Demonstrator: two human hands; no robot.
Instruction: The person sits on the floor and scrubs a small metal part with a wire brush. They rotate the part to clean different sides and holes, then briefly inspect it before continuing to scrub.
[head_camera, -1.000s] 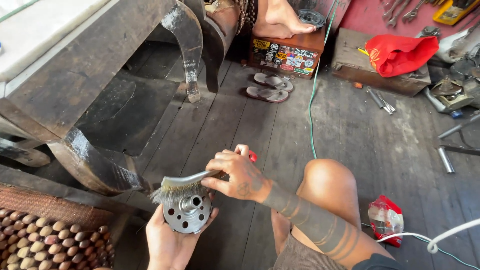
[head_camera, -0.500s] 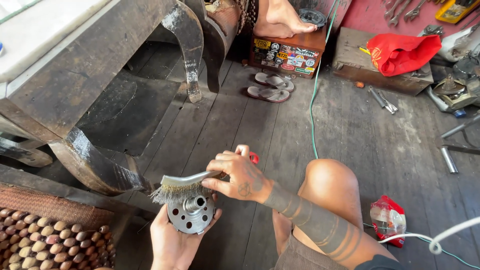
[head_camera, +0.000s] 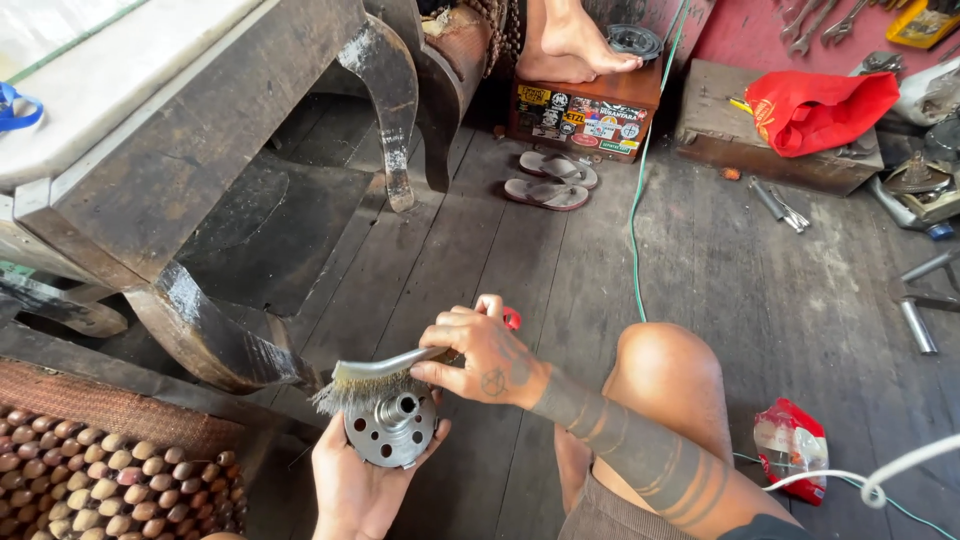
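We look down over a dark plank floor (head_camera: 760, 300) where the left hand (head_camera: 360, 485) cups a round metal disc with holes and a short central shaft (head_camera: 392, 428) from below, palm up, fingers curled around its rim so that the part sits low in the view, just in front of the bare knee (head_camera: 665, 365). The right hand (head_camera: 485, 355) is closed around the handle of a wire brush (head_camera: 365, 380), and the brush's bristles rest on the upper edge of the disc, beside the shaft. A small red end shows behind the right hand's fingers; we cannot tell what it belongs to. To the left stands a heavy dark wooden surface with curved legs (head_camera: 200, 180), and at the lower left corner lies a mat of wooden beads (head_camera: 110, 485). Farther off, a pair of sandals (head_camera: 548, 182) lies near a sticker-covered box (head_camera: 585, 115), on which another person's bare foot (head_camera: 575, 45) rests. A green cable (head_camera: 640, 200) runs across the floor past the box. A red cloth bag (head_camera: 815, 105) lies on a wooden block at upper right, with loose metal tools (head_camera: 780, 205) just beside it, and a small red packet (head_camera: 792, 445) lies on the floor to the right of the knee.
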